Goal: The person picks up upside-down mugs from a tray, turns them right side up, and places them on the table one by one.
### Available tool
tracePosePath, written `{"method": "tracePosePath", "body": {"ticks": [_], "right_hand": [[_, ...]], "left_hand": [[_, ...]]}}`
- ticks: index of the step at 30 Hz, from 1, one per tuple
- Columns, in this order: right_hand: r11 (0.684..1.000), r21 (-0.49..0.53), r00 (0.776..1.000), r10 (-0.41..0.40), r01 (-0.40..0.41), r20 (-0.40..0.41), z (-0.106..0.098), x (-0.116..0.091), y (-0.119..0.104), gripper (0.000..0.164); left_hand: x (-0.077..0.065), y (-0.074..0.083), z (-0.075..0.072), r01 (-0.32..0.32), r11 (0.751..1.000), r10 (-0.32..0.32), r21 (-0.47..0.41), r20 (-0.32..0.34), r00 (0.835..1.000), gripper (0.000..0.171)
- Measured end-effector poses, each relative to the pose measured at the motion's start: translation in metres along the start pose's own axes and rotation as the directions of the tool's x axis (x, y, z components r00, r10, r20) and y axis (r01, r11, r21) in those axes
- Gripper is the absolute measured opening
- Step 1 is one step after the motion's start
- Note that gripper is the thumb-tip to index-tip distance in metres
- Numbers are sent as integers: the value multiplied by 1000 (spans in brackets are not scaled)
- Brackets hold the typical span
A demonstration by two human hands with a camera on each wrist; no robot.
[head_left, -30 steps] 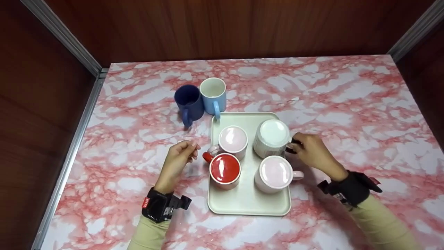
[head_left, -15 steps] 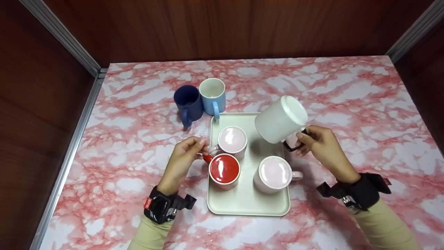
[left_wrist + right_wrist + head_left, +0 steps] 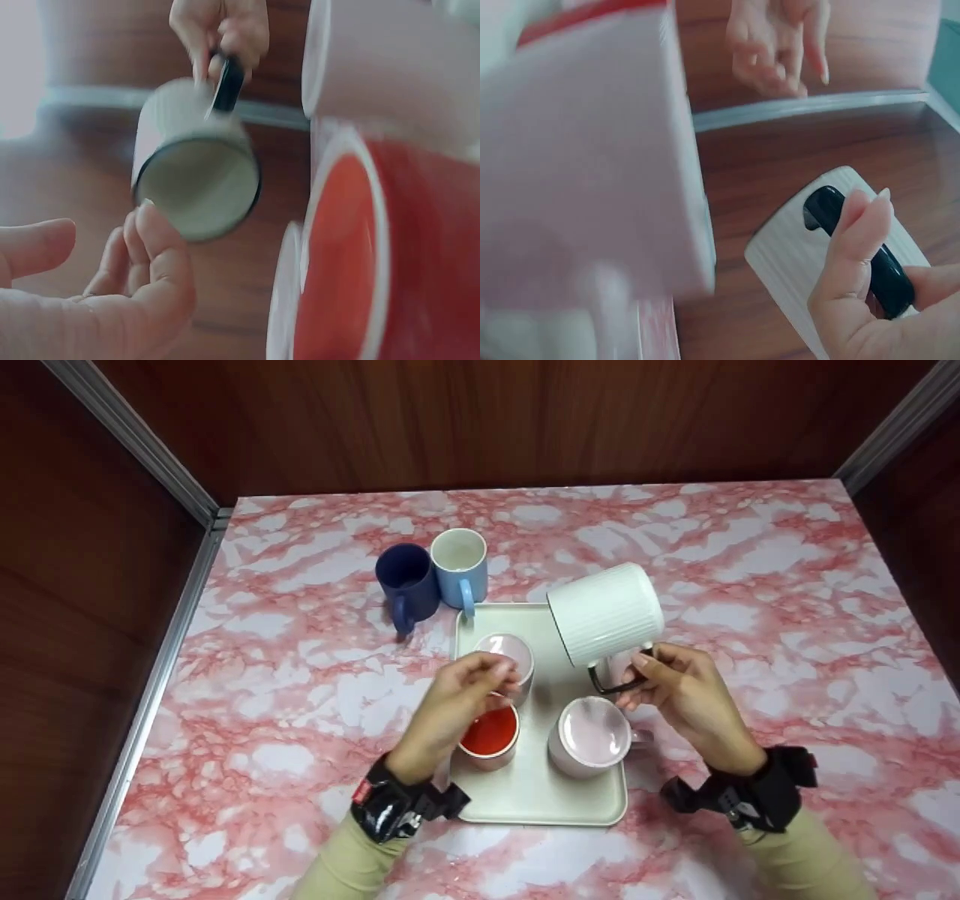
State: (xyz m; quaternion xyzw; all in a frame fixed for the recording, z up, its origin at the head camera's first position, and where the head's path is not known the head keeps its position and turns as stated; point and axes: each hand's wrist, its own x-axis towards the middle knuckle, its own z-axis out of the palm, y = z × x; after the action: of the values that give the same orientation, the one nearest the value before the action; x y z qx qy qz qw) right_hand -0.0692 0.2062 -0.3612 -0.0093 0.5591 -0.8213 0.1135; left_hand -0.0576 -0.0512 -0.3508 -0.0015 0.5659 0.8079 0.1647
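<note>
Head view: red mug [image 3: 491, 735] and pink mugs [image 3: 589, 739] seemingly await lifting from the tray [image 3: 540, 806]; left hand [image 3: 454, 701] hovers empty; right hand [image 3: 690, 701] grips the tilted white mug [image 3: 607, 611], one o'clock; navy mug [image 3: 421, 598] and light-blue mug [image 3: 452, 587], eleven o'clock, look done.

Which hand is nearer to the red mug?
The left hand: in the head view, it partly covers the far-left edge of the red mug. The right hand is farther away, off to the mug's right, holding the white mug by its black handle.

Pale yellow-green sleeves [image 3: 351, 861] meet black wrist straps [image 3: 781, 791] bearing small red tags [image 3: 362, 791]
</note>
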Motion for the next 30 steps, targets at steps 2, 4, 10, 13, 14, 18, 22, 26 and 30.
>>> {"method": "tracePosePath", "body": {"ticks": [2, 4, 10, 13, 14, 18, 22, 26, 30], "right_hand": [[998, 64, 1000, 12, -13, 18, 4, -2, 1, 11], [994, 110, 999, 13, -17, 39, 8, -3, 2, 11], [984, 178, 998, 18, -29, 63, 18, -4, 5, 16], [978, 204, 997, 28, -41, 66, 21, -5, 6, 15], [976, 215, 997, 30, -44, 69, 22, -5, 7, 15], [967, 251, 995, 26, -50, 100, 25, -6, 10, 16], [962, 265, 989, 20, -58, 143, 26, -6, 13, 20], [960, 270, 987, 29, -70, 155, 28, -6, 16, 21], [959, 272, 988, 43, -83, 149, 30, -6, 17, 20]], "left_hand": [[1, -1, 9, 25, 1000, -25, 7, 21, 999, 16], [3, -3, 16, 47, 999, -47, -4, 48, 998, 17], [7, -11, 33, 107, 993, -103, -43, 83, 991, 17], [9, -14, 41, 145, 984, -138, -108, 67, 988, 11], [10, -15, 43, 158, 978, -151, -134, 61, 987, 9], [12, -18, 49, 186, 953, -178, -239, 52, 983, 5], [13, -20, 54, 176, 935, -170, -309, 46, 984, 7], [13, -21, 57, 158, 929, -160, -334, 21, 987, 8], [13, -22, 59, 142, 928, -152, -344, -4, 988, 7]]}}
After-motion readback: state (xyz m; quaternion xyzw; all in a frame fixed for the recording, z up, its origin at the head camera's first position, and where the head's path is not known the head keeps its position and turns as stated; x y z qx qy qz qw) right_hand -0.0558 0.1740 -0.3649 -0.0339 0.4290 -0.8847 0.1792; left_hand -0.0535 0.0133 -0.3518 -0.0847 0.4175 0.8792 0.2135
